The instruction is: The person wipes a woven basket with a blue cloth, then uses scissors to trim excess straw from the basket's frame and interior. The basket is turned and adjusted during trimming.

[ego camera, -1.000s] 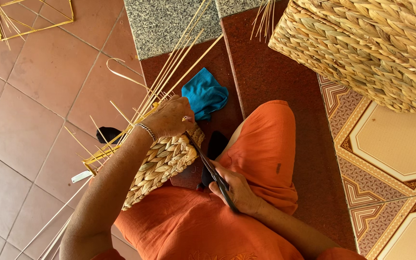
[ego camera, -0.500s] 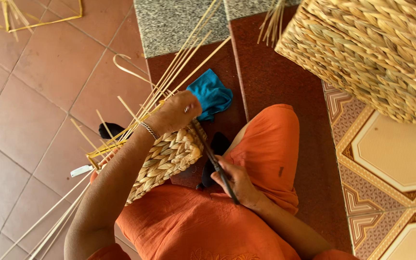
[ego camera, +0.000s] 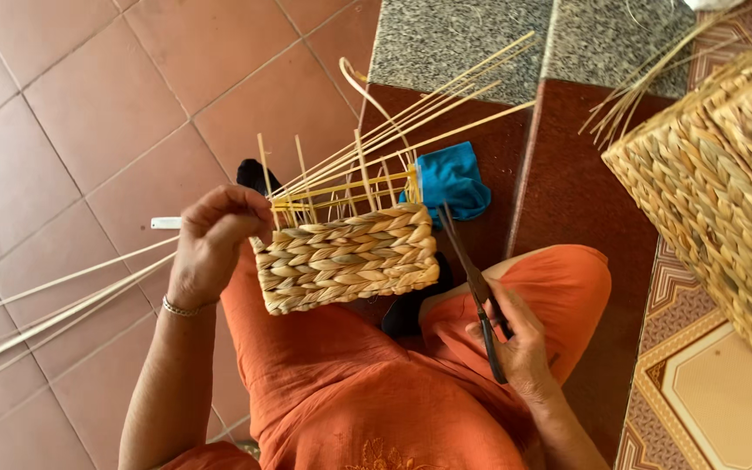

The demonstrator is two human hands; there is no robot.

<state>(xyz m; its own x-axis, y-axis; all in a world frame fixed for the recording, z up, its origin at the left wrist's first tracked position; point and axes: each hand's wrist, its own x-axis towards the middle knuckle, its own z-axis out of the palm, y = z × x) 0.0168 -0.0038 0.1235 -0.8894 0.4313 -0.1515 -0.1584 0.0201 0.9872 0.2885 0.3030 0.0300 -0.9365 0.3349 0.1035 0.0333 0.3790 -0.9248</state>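
Observation:
My left hand (ego camera: 212, 242) grips the left end of a small half-woven straw basket (ego camera: 345, 258) that rests on my lap, its side facing up. Thin yellow frame rods and upright stakes (ego camera: 341, 184) stick out of its open top, and several long reeds (ego camera: 428, 109) fan away to the upper right. My right hand (ego camera: 524, 348) rests on my orange-clad knee and holds dark scissors (ego camera: 473, 283), blades pointing up toward the basket's right corner. A silver bracelet (ego camera: 177, 308) sits on my left wrist.
A blue cloth (ego camera: 451, 181) lies on the dark red step behind the basket. A large woven basket (ego camera: 724, 191) stands at the right edge. Long loose reeds (ego camera: 54, 300) lie on the tiled floor at left. A granite step (ego camera: 446, 43) runs along the top.
The small basket has been turned so its woven side faces up, and my left hand has shifted from its top to its left end. The view has moved; scissors stay in my right hand.

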